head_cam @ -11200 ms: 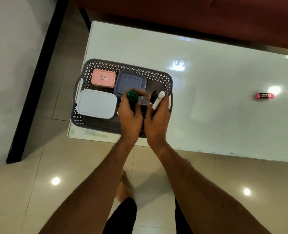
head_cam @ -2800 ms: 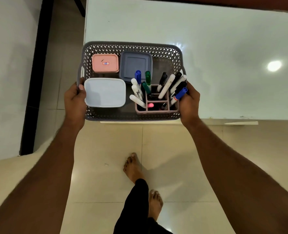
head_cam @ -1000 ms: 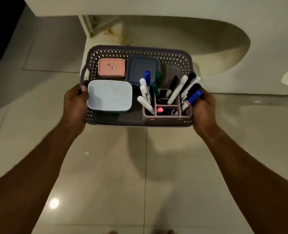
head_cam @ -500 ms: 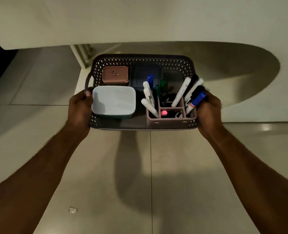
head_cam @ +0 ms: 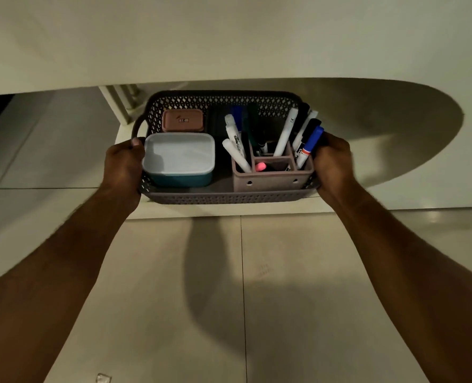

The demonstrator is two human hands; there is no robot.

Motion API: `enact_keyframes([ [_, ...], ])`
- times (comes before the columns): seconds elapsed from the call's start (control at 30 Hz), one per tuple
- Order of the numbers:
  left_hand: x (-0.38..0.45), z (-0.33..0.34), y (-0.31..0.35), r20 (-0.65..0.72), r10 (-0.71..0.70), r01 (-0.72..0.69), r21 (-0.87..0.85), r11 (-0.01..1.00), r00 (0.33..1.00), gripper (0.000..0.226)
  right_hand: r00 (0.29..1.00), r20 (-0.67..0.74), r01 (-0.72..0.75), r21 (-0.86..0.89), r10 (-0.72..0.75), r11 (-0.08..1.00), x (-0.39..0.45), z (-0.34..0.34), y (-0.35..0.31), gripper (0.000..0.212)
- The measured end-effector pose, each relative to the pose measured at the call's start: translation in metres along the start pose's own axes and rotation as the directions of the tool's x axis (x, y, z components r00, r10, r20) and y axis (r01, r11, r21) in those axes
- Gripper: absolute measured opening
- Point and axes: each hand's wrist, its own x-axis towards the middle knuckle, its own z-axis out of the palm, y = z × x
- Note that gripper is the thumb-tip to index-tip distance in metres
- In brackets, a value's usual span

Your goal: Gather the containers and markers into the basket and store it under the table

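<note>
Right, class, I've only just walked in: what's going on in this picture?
A person holds a basket by its ends, left hand and right hand, at a low shelf under the table. Inside are lidded containers and a holder of markers. Whether it rests on the shelf yet is unclear.

Both hands grip basket [head_cam: 223, 199] ends under table [head_cam: 229, 37].

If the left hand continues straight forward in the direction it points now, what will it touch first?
The left hand points forward under the table, gripping the basket by its side handle. Straight ahead, the white table leg looks first in line, just beyond the basket's far left corner. Depth is unclear, so the hand might pass beside it.
</note>
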Motion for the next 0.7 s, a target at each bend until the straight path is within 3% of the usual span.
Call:
enact_keyframes([
  [0.3, 0.021, 0.004, 0.003, 0.005, -0.033, 0.033, -0.027, 0.999, 0.999, 0.014, 1.0, 0.013, 0.006, -0.06, -0.006, 0.998, 0.02, 0.008, -0.004, 0.026],
  [0.57, 0.037, 0.006, 0.004, 0.006, -0.064, 0.065, -0.075, 0.995, 0.998, 0.014, 1.0, 0.016, -0.008, -0.064, 0.009, 0.998, 0.027, 0.013, -0.009, 0.023],
  [0.63, 0.038, 0.007, 0.005, -0.026, -0.038, 0.037, -0.051, 0.998, 0.999, 0.025, 1.0, 0.001, -0.007, -0.06, 0.008, 0.998, 0.027, 0.014, -0.009, 0.023],
  [0.7, 0.024, 0.01, 0.001, -0.088, 0.143, -0.14, 0.039, 0.989, 0.986, 0.033, 0.995, -0.096, 0.034, -0.025, -0.037, 0.999, 0.024, 0.013, -0.004, 0.03],
])
